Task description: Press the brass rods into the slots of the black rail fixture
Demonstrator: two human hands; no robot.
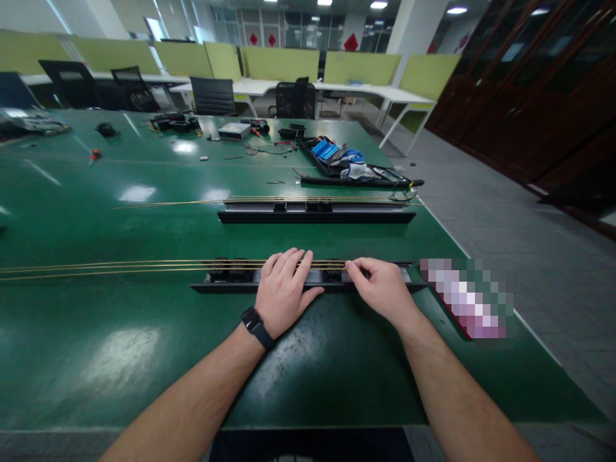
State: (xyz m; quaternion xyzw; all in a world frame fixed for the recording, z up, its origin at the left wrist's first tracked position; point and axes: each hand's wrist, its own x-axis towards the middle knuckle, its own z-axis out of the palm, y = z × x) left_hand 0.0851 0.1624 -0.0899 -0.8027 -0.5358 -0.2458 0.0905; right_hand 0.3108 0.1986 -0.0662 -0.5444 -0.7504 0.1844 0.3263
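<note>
Golden rods (168,265) beyond our left hand's (282,289) parted fingers could skew if our right hand's (382,285) pinch on them slips.

We look from head, over near edge of green tabletop (356,375); facing forward and down across it, near side close.

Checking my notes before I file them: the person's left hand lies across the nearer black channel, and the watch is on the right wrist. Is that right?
Not quite: the head view shows the watch on the wrist of the left hand, which does lie across the nearer black channel.
</note>
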